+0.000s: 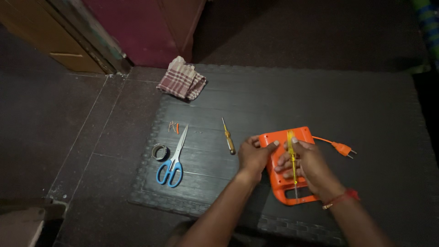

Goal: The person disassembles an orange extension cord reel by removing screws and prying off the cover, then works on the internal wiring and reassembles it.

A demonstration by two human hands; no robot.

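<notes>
Lying flat at five o'clock on the dark mat [366,105], bright orange extension board [287,151] with handle slot, plug [343,148] trailing at three o'clock, left hand [253,155] clamped on its edge, right hand [308,164] closed around a yellow screwdriver [291,155], blue-handled scissors [173,160] at nine o'clock.

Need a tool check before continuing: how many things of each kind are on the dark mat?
Screwdrivers: 2, a yellow-handled one on the mat and a yellow translucent one in the right hand
Blue-handled scissors: 1
Tape roll: 1
Orange plastic extension board: 1
Checked cloth: 1
Total: 6
</notes>
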